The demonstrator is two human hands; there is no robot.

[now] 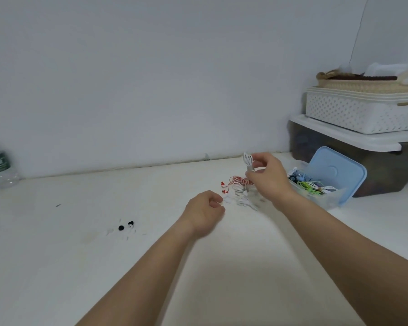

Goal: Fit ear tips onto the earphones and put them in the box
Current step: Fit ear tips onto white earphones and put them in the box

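Two hands over the table (80, 267): right hand (267, 178) pinching the white earphones (248, 161), left hand (204, 211) curled, grip unclear.

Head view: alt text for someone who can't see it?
The right hand holds a bundled white earphone cable above a white table, beside an open blue-lidded box of earphones. The left hand, fingers curled, is beside red earphones.
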